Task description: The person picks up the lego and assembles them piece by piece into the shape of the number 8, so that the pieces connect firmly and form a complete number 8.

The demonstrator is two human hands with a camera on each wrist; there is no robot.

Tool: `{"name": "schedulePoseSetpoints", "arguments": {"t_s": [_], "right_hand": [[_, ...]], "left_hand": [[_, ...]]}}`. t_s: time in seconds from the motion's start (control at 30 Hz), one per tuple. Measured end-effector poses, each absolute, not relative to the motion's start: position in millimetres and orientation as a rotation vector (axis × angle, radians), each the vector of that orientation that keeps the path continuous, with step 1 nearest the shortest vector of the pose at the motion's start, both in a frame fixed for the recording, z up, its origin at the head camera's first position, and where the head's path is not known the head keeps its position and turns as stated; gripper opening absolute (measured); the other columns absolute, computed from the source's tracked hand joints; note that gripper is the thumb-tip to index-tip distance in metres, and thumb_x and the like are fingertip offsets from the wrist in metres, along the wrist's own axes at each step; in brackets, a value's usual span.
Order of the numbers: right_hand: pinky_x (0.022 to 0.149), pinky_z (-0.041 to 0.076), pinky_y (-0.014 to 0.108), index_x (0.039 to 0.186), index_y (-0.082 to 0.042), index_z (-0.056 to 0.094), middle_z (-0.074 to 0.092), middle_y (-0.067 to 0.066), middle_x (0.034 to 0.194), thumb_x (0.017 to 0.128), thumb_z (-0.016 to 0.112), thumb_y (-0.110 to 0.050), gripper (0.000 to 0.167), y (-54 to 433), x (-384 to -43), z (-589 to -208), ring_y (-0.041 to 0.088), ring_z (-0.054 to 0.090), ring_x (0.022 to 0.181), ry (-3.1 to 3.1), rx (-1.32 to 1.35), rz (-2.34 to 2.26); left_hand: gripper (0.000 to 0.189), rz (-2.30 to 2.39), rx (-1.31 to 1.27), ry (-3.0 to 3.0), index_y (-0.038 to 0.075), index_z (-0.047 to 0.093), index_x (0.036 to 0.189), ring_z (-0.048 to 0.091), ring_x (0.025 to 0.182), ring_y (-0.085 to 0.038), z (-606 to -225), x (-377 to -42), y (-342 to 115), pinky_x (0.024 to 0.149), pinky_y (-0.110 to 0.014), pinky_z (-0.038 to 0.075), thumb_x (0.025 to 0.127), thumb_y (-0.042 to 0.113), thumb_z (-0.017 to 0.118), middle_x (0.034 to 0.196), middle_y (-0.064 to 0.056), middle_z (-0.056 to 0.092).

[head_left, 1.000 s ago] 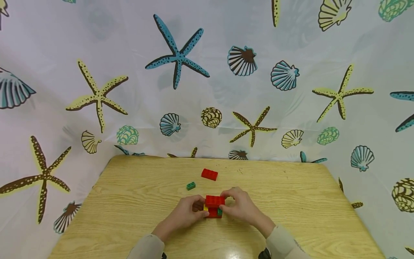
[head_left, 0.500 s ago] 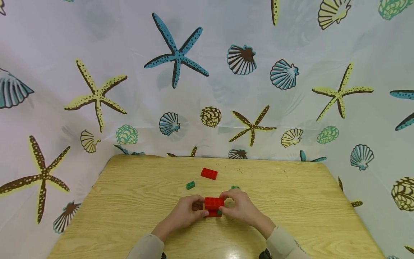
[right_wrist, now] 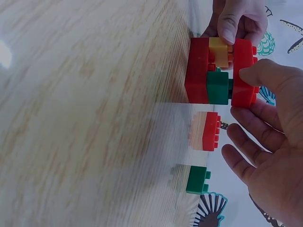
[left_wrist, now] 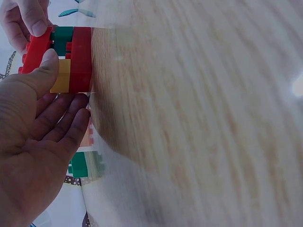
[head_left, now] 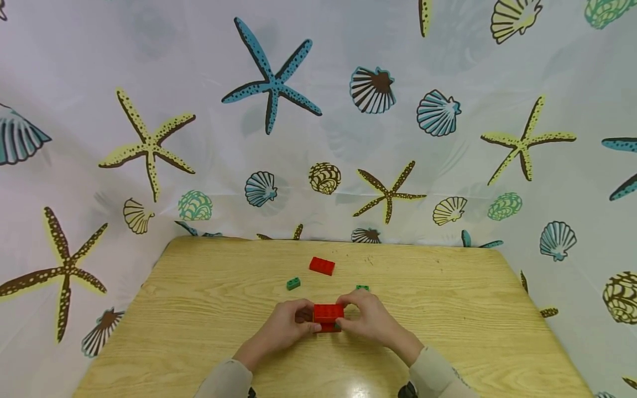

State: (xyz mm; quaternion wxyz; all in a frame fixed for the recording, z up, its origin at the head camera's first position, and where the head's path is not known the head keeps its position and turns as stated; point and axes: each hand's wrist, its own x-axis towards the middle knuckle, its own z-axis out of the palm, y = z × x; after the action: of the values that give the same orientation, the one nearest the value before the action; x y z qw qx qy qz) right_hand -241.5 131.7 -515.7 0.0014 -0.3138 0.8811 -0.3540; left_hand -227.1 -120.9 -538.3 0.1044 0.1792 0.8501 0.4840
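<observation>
A toy brick stack stands on the table between both hands. Its base is a red brick [right_wrist: 197, 71], topped by a yellow brick [right_wrist: 218, 51] at the left end and a green brick [right_wrist: 218, 87] at the right. My right hand [head_left: 370, 318] pinches an upper red brick [head_left: 327, 310] by its right end, thumb in front. That brick lies across the two smaller ones, with a narrow gap over the green brick. At the left end, my left hand [head_left: 285, 326] grips the stack around the yellow brick, its thumb also by the upper red brick. Some fingertips are hidden.
Beyond the stack lie a loose red brick [head_left: 322, 266] and a small green brick [head_left: 293, 283] on the wooden table [head_left: 224, 282]. Another green brick [head_left: 362, 287] shows partly behind my right hand. A shell-patterned curtain [head_left: 318, 138] encloses the table's back and sides.
The upper red brick has come down closer to the yellow and green bricks, covering more of them in the head view. A green brick behind the right hand has come into sight.
</observation>
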Motion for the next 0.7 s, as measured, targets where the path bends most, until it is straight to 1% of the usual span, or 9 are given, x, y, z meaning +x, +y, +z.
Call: {"name": "schedulePoseSetpoints", "arguments": {"t_s": [0.1, 0.3, 0.7], "right_hand": [[0.093, 0.053, 0.037, 0.112, -0.011, 0.076, 0.075, 0.000, 0.106, 0.091, 0.082, -0.017, 0.022, 131.1, -241.2, -514.7, 0.028, 0.065, 0.104, 2.767, -0.987, -1.101], [0.094, 0.054, 0.037, 0.113, -0.011, 0.075, 0.075, 0.001, 0.107, 0.091, 0.082, -0.016, 0.024, 130.7, -240.1, -513.2, 0.028, 0.065, 0.105, 2.776, -1.000, -1.077], [0.094, 0.054, 0.038, 0.111, -0.012, 0.076, 0.074, 0.000, 0.106, 0.091, 0.082, -0.018, 0.023, 129.9, -240.1, -513.9, 0.027, 0.064, 0.106, 2.787, -0.982, -1.052]], "left_hand": [[0.036, 1.419, 0.537, 2.509, 0.007, 0.072, 0.123, 0.073, 0.102, -0.018, -538.8, -227.5, -121.2, 0.092, -0.040, 0.061, 0.095, 0.027, 0.080, 0.115, -0.006, 0.077], [0.035, 1.401, 0.562, 2.522, 0.009, 0.073, 0.123, 0.073, 0.101, -0.014, -541.5, -229.4, -123.0, 0.091, -0.035, 0.061, 0.095, 0.030, 0.080, 0.113, -0.003, 0.077], [0.032, 1.390, 0.584, 2.514, 0.011, 0.073, 0.123, 0.072, 0.102, -0.015, -540.0, -228.6, -123.7, 0.093, -0.039, 0.061, 0.096, 0.027, 0.079, 0.115, -0.002, 0.077]]}}
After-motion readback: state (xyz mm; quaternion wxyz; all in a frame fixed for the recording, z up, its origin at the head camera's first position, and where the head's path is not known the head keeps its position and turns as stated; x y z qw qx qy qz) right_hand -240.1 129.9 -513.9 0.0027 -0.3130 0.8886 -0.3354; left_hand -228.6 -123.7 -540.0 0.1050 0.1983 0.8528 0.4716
